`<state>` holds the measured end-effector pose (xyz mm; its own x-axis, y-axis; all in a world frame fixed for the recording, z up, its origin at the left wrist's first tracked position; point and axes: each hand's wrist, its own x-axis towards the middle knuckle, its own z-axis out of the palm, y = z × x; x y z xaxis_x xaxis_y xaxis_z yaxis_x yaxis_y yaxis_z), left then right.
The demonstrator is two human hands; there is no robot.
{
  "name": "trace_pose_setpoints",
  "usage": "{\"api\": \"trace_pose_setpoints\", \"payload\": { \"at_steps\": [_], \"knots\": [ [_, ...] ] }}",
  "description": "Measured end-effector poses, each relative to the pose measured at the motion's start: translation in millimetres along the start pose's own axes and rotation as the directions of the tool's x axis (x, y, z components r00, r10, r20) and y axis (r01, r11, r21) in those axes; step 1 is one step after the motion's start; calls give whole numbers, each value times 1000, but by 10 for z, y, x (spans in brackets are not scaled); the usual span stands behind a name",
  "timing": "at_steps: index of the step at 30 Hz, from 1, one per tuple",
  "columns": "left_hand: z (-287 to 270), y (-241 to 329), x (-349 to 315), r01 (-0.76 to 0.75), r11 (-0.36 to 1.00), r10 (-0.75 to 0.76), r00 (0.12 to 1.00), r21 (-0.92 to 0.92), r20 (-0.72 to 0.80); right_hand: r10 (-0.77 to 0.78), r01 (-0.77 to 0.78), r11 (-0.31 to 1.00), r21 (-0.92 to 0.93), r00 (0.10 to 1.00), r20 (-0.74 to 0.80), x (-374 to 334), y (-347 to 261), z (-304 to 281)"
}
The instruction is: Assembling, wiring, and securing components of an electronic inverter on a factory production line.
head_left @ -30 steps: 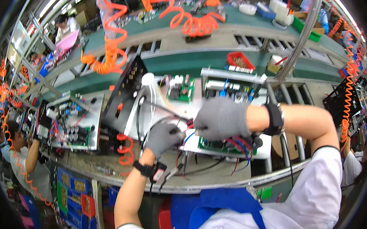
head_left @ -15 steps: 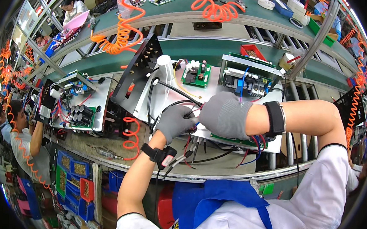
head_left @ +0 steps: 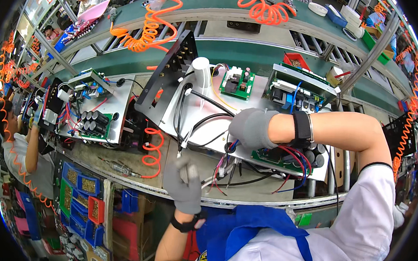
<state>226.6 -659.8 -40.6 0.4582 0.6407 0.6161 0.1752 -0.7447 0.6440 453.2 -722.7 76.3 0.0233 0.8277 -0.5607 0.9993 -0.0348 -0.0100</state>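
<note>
My right hand, in a grey glove, is bent over the front edge of a silver metal chassis plate. Its fingers curl downward around thin coloured wires at a hole in the plate; the fingertips are partly hidden. My left hand, also gloved, hangs in front of the plate with fingers loosely bent, apart from the thumb, and nothing visible between them. Just above it dangles a white connector on a cable. Black cables run across the plate from the upright black panel.
A green circuit board and a white cylinder stand on the plate. Large capacitors sit at its right. Another chassis lies to the left, near a screwdriver-like tool. Orange coiled hoses hang overhead.
My left hand has drawn away from the wires beside my right hand, moving down and left toward me. My right hand stays at the wires. The view has shifted slightly.
</note>
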Motion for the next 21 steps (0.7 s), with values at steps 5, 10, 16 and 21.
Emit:
{"api": "trace_pose_setpoints", "payload": {
  "at_steps": [5, 10, 16, 21],
  "knots": [
    [446, -421, -354, 749, 613, -436, 588, -254, 681, 26, -26, 998, 65, 1000, -7, 71, -146, 39],
    [780, -849, -189, 973, 223, -129, 85, -55, 988, 14, -6, 997, 77, 996, -92, 68, -252, 151],
    [766, -979, -97, 987, 149, 92, -68, 54, 993, 26, -1, 985, 171, 989, -143, -15, -222, 70],
    [680, -881, -44, 996, -16, 60, -86, 87, 994, 155, -143, 967, 209, 987, -42, -277, 35, -83]
  ]
}}
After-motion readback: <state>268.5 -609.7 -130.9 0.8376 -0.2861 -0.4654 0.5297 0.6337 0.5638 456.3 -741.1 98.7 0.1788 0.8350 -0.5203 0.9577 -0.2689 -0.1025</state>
